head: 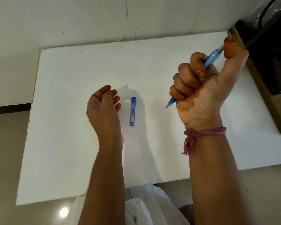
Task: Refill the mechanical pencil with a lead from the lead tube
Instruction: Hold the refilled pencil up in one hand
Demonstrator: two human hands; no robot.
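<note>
Blue mechanical pencil (208, 62) sits fisted in your right hand (199, 88), thumb on cap; left hand (104, 108) hangs loosely curled, empty. Lead tube (132, 111) unopened: pressing now risks ejecting nothing.

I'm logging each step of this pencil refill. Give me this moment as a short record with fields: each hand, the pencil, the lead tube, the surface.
right hand: fist grip round the mechanical pencil, thumb at its upper end
mechanical pencil: blue, held raised and slanted, tip pointing down-left
left hand: loosely curled, holding nothing, just left of the lead tube
lead tube: blue, lying flat on the table between the hands, untouched
table: white
</note>
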